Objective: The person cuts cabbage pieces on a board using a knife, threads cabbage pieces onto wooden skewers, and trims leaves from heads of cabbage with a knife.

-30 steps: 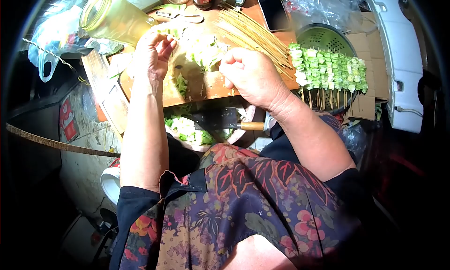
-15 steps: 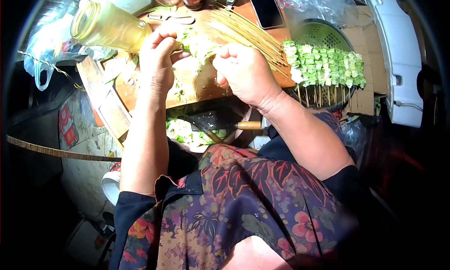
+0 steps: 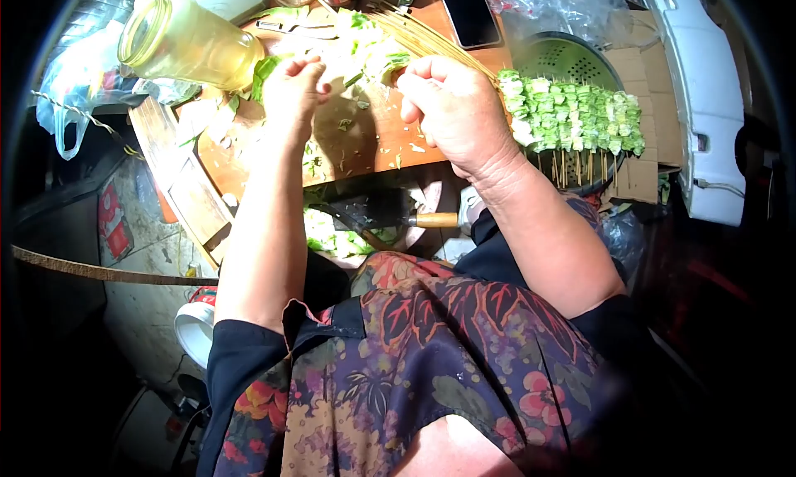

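Note:
My right hand is closed at the edge of some pale green leaf pieces, its thumb and forefinger pinched against them. Any stick inside them is hidden. My left hand has curled fingers and is apart from the right. A darker green leaf shows beside it, but I cannot tell whether the hand grips it. Thin wooden skewers lie in a bundle beyond my right hand. Rows of skewered leaf pieces rest across a green colander at the right.
Leaf scraps lie on the orange-brown board. A glass jar leans at the left, near a peeler-like tool. At the back lies a phone. Below the board, a wooden-handled cleaver lies over a basin of leaves.
My hands have moved apart, the right one shifting rightward. The leaf pieces that were between both hands now sit by my right fingers, and the dark leaf has come into view.

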`<state>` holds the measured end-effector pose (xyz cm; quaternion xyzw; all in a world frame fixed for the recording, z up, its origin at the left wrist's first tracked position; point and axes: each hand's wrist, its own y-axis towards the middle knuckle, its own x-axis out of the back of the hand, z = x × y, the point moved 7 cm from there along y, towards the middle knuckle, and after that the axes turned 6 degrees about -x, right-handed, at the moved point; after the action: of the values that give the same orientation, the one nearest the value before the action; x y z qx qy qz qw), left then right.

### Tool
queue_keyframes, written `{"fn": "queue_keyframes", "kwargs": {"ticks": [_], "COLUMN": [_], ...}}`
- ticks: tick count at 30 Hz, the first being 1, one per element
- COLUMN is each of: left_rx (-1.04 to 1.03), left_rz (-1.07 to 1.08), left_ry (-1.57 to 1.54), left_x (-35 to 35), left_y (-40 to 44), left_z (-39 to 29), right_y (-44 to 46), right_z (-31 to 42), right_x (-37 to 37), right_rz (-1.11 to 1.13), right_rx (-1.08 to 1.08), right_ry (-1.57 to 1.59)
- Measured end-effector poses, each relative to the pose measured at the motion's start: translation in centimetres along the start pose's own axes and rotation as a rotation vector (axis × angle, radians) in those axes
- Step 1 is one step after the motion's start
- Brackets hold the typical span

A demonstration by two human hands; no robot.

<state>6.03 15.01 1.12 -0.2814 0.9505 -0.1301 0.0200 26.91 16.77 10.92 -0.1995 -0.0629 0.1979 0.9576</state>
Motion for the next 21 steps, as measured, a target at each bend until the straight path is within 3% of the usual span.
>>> {"fn": "queue_keyframes", "kwargs": {"ticks": [3,4,5,7,8,15,21], "left_rx": [0.079,-0.062,-0.061,-0.189,-0.188,-0.043,-0.253], "left_rz": [0.097,0.064,0.066,0.039,0.012,-0.021,-0.018], "left_ry": [0.211,0.446,0.443,0.846,0.875,0.718,0.554], "left_x": [-2.2,-2.2,-2.2,-3.0,-3.1,-3.4,-3.9], "left_y": [0.3,0.7,1.0,0.1,0.0,1.0,0.6], "left_z": [2.7,2.6,3.5,1.1,0.9,2.4,1.1], "right_y": [0.1,0.0,-0.1,-0.2,-0.2,-0.3,-0.5], "right_z": [0.1,0.2,0.2,0.2,0.3,0.3,0.4], "right_x": [0.1,0.1,0.1,0.2,0.3,0.4,0.5], "right_rz": [0.003,0.001,0.006,0.010,0.008,0.042,0.036], "right_rx": [-0.005,-0.007,-0.029,-0.051,-0.037,-0.014,-0.002], "right_ry": [0.026,0.024,0.041,0.056,0.047,0.019,-0.031]}}
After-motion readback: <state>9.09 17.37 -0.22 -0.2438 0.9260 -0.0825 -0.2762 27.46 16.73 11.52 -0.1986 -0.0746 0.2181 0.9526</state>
